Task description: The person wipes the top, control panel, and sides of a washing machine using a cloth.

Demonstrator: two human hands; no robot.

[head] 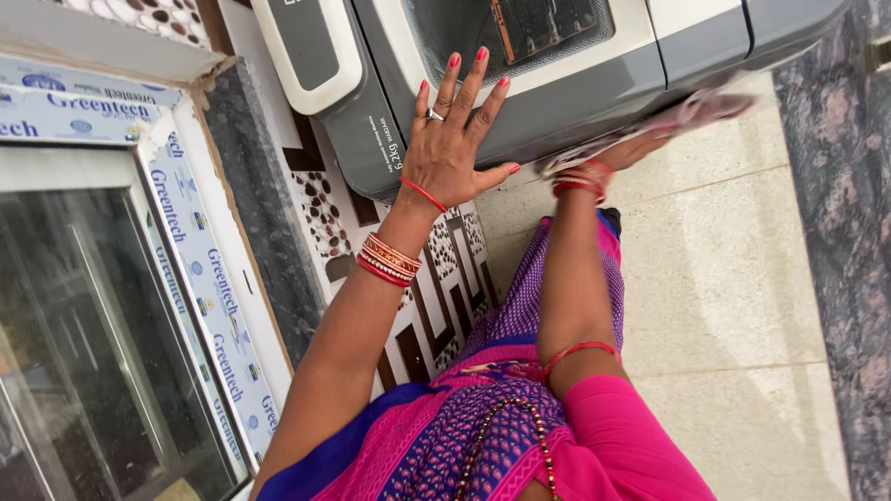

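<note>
My left hand lies flat with fingers spread against the grey side of a white and grey washing machine. It holds nothing. My right hand is lower down beside the machine's grey panel and grips a thin pinkish-white patterned thing, blurred by motion, which may be a cloth. Most of that hand is hidden behind it. Both wrists wear red bangles.
A glass window in a white frame with blue-printed protective film is on the left, next to a dark stone jamb. Brown and white patterned tiles line the wall. Beige floor tiles lie beside a dark stone slab.
</note>
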